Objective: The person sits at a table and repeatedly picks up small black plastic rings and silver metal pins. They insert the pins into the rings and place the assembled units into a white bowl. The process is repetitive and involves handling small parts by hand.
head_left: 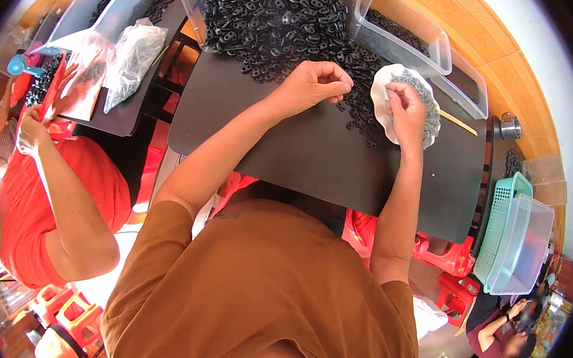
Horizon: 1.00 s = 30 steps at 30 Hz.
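Note:
My left hand (312, 89) hovers at the near edge of a big pile of small black plastic pieces with holes (272, 16). Thumb and fingers are pinched together; whatever lies between them is too small to make out. Over a white wavy-rimmed dish (379, 99) is my right hand (407, 113), its fingertips also pressed together, with their contents hidden. Small grey metallic-looking bits (431, 123) fill the dish. Between the two hands, loose black pieces trail across the dark table (288, 159).
Clear plastic bins (404, 50) stand at the table's back right. A yellowish stick (459, 122) pokes out beside the dish. Green and clear baskets (501, 229) are at far right. To the left, a person in red (70, 195) works at another table with a plastic bag (134, 56).

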Tool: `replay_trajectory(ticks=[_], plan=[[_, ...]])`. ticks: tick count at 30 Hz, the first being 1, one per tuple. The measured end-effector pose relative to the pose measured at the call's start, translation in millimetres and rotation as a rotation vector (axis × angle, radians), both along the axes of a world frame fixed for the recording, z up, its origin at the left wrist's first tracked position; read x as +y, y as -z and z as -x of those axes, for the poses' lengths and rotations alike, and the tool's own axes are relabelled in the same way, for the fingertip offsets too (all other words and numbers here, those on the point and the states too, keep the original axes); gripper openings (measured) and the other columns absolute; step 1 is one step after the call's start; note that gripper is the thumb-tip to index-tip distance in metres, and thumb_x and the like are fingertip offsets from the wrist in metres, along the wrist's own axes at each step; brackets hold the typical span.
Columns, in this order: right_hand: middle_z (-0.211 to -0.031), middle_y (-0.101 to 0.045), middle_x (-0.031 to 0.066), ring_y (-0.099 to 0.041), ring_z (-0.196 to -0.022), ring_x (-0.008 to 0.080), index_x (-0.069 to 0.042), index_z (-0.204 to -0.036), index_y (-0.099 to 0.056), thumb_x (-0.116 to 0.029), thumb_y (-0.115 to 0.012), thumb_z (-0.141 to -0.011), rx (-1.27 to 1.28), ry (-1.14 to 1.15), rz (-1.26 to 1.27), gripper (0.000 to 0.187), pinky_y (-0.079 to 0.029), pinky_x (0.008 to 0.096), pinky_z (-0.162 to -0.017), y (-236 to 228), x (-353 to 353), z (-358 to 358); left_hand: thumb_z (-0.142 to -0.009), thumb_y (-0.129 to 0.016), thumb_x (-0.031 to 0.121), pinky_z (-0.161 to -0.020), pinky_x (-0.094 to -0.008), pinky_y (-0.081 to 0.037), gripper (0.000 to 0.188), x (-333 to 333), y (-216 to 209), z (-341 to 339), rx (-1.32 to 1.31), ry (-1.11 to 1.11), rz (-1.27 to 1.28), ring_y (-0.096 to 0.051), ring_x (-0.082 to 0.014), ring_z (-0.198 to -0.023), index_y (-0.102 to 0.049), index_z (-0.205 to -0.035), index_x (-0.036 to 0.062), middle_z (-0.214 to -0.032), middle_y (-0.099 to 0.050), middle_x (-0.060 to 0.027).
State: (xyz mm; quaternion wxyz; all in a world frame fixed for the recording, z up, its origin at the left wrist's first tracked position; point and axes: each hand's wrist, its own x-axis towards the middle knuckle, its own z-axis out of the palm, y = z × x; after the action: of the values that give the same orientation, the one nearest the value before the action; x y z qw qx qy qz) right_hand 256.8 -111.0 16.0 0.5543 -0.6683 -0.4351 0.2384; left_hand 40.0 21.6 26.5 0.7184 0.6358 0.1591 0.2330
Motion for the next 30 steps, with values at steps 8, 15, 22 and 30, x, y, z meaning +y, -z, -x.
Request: replay_trajectory(ticks=[8, 15, 22, 30], plan=[[-0.089, -0.068, 0.0022, -0.060, -0.073, 0.0088, -0.002, -0.098, -0.070, 0.001, -0.064, -0.086, -0.251, 0.134, -0.055, 0.014, -0.049, 0.0252, -0.070, 2, -1, -11, -0.091, -0.068, 0.008, -0.072, -0.0216, -0.052, 0.010, -5, 7, -24, -0.050, 0.009, 0.026, -0.061, -0.0068, -0.076, -0.067, -0.099, 0.0018, -0.085, -0.067, -0.0017], [-0.085, -0.070, 0.0022, -0.062, -0.073, 0.0085, -0.002, -0.097, -0.070, -0.001, -0.068, -0.085, -0.165, 0.153, -0.017, 0.012, -0.049, 0.0254, -0.068, -3, -3, -7, -0.090, -0.069, 0.009, -0.071, -0.0220, -0.052, 0.016, -8, -8, -50, 0.026, 0.003, -0.052, -0.062, -0.0077, -0.076, -0.068, -0.103, -0.0010, -0.086, -0.068, -0.0029], [-0.080, -0.069, 0.0037, -0.062, -0.068, 0.0090, -0.004, -0.091, -0.070, -0.001, -0.072, -0.083, -0.417, 0.165, -0.104, 0.009, -0.049, 0.0257, -0.064, -16, -1, 10, -0.087, -0.072, 0.011, -0.067, -0.0230, -0.053, 0.017, -5, -10, -81, 0.109, -0.012, -0.153, -0.064, -0.0082, -0.071, -0.071, -0.096, -0.0039, -0.081, -0.070, -0.0052], [-0.078, -0.068, 0.0019, -0.062, -0.068, 0.0076, -0.004, -0.088, -0.067, 0.000, -0.071, -0.082, -0.384, 0.199, -0.155, 0.008, -0.049, 0.0248, -0.063, -17, -2, 11, -0.088, -0.071, 0.013, -0.067, -0.0228, -0.051, 0.015, -7, -6, -89, 0.119, 0.039, -0.102, -0.062, -0.0081, -0.072, -0.069, -0.093, -0.0013, -0.082, -0.068, -0.0034]])
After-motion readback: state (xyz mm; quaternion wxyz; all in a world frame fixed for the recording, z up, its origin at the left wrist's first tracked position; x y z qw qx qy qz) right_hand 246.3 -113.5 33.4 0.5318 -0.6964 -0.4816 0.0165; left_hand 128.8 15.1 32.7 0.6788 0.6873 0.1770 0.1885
